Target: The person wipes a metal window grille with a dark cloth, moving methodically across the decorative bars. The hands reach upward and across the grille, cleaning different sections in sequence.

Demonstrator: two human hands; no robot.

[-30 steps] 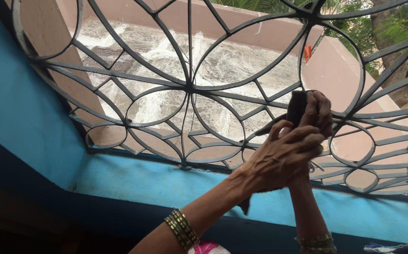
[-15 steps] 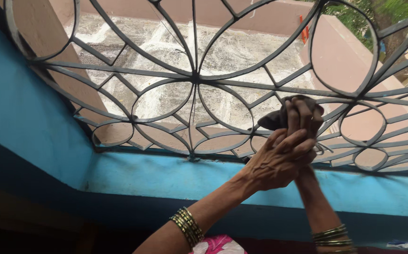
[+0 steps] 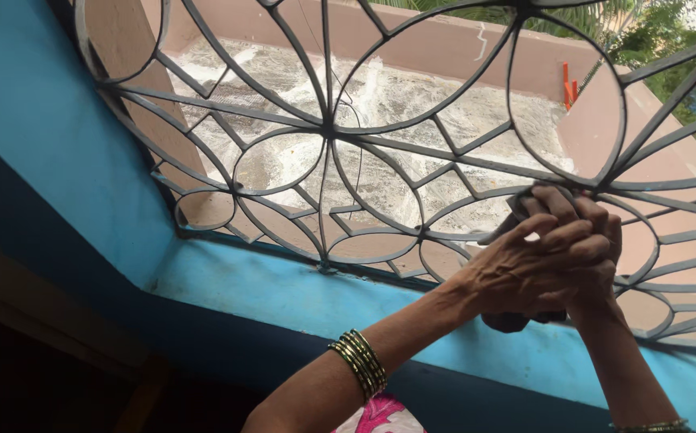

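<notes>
Your left hand (image 3: 524, 269) is folded over your right hand (image 3: 592, 240), and both are pressed against the lower right of the metal window grille (image 3: 328, 128). A dark cloth (image 3: 516, 207) peeks out above your knuckles and again below the palms. The grip of both hands looks closed tight around it, fingers curled, though how the right hand holds the cloth underneath is hidden by the left.

Judging from this, the main risk is the cloth slipping through one of the openings and dropping onto the wet rooftop (image 3: 380, 104) outside, since a gap lies right beside your hands. Pushing hard with both hands stacked could also scrape your knuckles on the thin bars, or catch a bangle on a curl of the ironwork. Leaning your weight forward leaves you nothing to steady yourself on the blue sill (image 3: 284, 293).

Counted: two hands, one cloth, one grille, one stack of bangles (image 3: 358, 362) on the left forearm, another set at the right wrist (image 3: 649, 425), partly cut off.
</notes>
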